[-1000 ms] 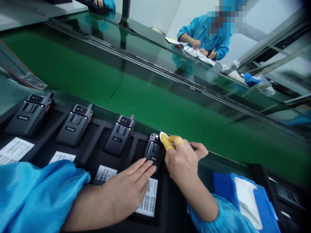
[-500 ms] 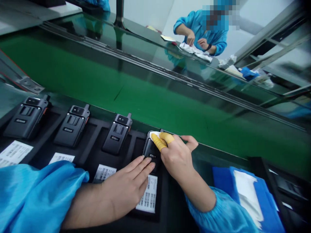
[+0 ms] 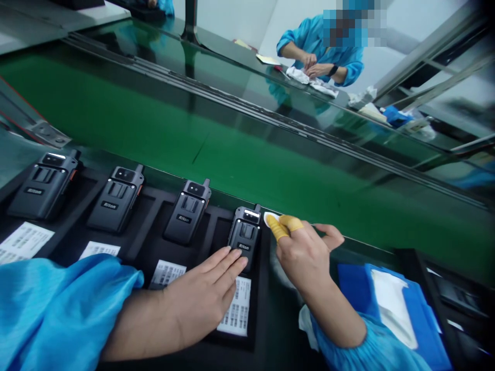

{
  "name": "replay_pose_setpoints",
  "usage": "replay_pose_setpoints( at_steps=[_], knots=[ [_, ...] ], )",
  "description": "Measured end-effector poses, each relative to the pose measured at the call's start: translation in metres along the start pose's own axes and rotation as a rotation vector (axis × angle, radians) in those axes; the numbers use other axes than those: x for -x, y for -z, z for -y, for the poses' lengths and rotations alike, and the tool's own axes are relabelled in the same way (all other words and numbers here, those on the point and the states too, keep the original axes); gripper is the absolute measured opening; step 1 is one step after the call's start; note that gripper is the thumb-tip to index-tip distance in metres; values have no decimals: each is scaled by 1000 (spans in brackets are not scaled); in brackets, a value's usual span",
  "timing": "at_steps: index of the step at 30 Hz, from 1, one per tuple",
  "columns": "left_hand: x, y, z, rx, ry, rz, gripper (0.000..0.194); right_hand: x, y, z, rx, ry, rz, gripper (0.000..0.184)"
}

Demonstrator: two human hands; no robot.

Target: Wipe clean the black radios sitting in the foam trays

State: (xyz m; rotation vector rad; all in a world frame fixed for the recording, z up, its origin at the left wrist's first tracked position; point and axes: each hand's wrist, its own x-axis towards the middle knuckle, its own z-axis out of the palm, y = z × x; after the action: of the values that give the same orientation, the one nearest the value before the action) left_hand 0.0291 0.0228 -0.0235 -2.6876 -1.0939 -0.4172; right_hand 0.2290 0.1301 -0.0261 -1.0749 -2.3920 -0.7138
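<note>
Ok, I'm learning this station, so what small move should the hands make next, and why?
Probably ease the right hand leftward, setting its pinched white pad on the camera window of the handset: the pad is just beside that end, the window is uncovered, and the left hand lies over the lower end, seemingly steadying it.

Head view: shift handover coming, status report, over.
Left hand on fourth-from-left black rectangular handset. Right hand holding small white pad beside handset's top. Obstruction: left hand over lower end.

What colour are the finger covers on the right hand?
Yellow finger covers on the right hand, shown in the head view.
</note>
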Motion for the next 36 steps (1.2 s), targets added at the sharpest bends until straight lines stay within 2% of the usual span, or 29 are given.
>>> replay_pose_setpoints(
  at_steps=[3, 8, 10, 15, 19, 24, 29, 32, 36],
  knots=[
    [1, 0, 0, -11, -12, 17, 22, -8, 0, 3, 10, -55, -14, 25],
    [0, 0, 1, -24, -6, 21, 25, -28, -1, 22, -62, 62, -86, 29],
    [-1, 1, 1, -31, -4, 22, 24, -31, -2, 26, -68, 57, -100, 29],
    [-1, 2, 1, -11, -11, 76, 25, -21, -3, 18, -57, -28, 12, 29],
    [0, 2, 1, 17, -14, 68, 23, -9, -5, 5, -11, -66, 47, 28],
    [0, 1, 2, 8, -22, 41, 22, -17, -1, 5, 9, -106, -10, 24],
    [0, 0, 2, -4, -18, -8, 18, -32, -1, 25, -84, -6, -59, 25],
    [1, -1, 3, -3, -43, -2, 19, -24, -2, 25, -73, -10, -25, 26],
    [3, -2, 3, -5, -51, 57, 23, -9, 2, 11, 21, -62, 23, 25]
  ],
)
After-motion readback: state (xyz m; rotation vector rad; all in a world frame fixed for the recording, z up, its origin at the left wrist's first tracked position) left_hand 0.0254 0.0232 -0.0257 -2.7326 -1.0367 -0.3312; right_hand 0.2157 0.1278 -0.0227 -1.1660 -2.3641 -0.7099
